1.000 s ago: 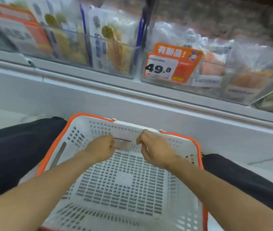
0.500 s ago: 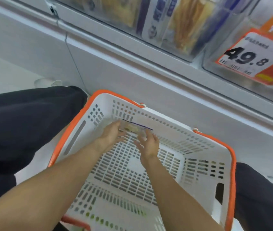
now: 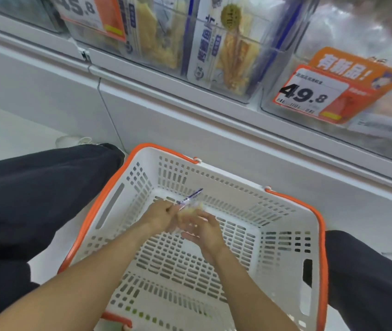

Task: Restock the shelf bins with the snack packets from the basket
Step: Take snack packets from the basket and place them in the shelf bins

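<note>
We held one snack packet (image 3: 190, 203) low inside the white basket (image 3: 283, 237), its blue edge tilted up. Our left hand (image 3: 160, 217) gripped its near end; our right hand (image 3: 205, 229) curled around it from beside. Above, clear shelf bins (image 3: 226, 51) held more packets beside an orange price tag (image 3: 326, 91).

Basket between the knees, shelf bins above it

The basket (image 3: 285, 211) stands on the floor between the person's legs, just before the shelf base. Inside it, near its far wall, the left hand (image 3: 160, 217) and the right hand (image 3: 204, 229) meet around one snack packet (image 3: 190, 201). The shelf bins (image 3: 226, 56) stand in a row above and behind, with a price tag (image 3: 309, 94) on the right one.
</note>
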A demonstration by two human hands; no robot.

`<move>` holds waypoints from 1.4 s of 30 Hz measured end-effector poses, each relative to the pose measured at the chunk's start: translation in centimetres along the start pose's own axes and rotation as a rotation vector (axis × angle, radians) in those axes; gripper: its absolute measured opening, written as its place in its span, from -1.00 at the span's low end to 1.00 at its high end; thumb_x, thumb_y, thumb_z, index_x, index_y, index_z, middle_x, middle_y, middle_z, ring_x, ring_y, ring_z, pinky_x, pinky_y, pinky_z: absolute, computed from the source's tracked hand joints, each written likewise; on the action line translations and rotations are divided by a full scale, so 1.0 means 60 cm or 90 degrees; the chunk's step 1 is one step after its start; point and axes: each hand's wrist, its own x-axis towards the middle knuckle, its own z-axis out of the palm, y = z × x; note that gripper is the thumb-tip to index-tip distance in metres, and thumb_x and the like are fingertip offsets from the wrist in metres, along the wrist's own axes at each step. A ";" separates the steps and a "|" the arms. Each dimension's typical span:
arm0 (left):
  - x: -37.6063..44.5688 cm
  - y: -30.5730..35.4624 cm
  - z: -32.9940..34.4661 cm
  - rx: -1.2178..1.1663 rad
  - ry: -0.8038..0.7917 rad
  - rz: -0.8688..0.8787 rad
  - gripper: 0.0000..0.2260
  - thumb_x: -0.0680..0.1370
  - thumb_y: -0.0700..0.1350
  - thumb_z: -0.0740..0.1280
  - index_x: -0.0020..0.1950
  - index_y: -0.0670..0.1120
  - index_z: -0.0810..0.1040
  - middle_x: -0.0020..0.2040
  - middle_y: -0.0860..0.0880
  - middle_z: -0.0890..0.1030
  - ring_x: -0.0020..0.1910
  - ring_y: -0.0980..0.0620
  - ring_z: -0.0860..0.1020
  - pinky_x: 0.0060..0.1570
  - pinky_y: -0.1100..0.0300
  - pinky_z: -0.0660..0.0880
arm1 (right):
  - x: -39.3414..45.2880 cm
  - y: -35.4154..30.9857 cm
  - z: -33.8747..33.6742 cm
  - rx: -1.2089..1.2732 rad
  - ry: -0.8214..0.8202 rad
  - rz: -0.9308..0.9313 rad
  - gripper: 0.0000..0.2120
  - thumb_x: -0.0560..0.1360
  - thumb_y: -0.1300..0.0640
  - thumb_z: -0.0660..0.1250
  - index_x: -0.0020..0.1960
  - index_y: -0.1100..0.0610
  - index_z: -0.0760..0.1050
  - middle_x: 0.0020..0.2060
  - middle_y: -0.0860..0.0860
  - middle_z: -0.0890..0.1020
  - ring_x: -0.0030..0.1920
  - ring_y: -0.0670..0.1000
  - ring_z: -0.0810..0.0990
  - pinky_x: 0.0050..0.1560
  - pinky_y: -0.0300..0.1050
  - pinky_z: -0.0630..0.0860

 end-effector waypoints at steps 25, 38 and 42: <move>-0.234 0.304 -0.107 -0.349 0.019 0.368 -0.75 0.54 -0.32 0.37 0.21 -0.19 0.56 0.08 -0.12 0.71 0.05 -0.07 0.68 -0.02 0.14 0.62 | -0.276 -0.316 0.022 -0.378 0.011 -0.711 -0.84 0.49 0.21 0.50 -0.10 0.03 0.54 -0.22 -0.18 0.71 -0.18 -0.20 0.68 -0.13 -0.33 0.52; -0.235 0.502 -0.284 0.419 0.469 0.538 -0.30 0.41 0.02 0.27 0.54 -0.10 0.24 0.56 -0.14 0.18 0.58 -0.13 0.04 0.56 -0.08 0.00 | -0.367 -0.598 0.136 -0.924 0.226 -0.861 -0.81 0.45 0.02 0.52 0.03 0.02 0.65 -0.10 -0.03 0.72 0.00 0.04 0.66 0.06 -0.01 0.58; -0.219 0.497 -0.283 0.522 0.460 0.527 -0.25 0.40 -0.05 0.33 0.57 -0.06 0.14 0.57 -0.10 0.12 0.59 -0.10 -0.07 0.56 -0.02 -0.16 | -0.306 -0.580 0.155 -1.166 0.386 -0.809 -0.62 0.47 -0.07 0.45 0.20 0.07 0.50 0.12 0.09 0.53 0.17 0.17 0.49 0.08 0.05 0.43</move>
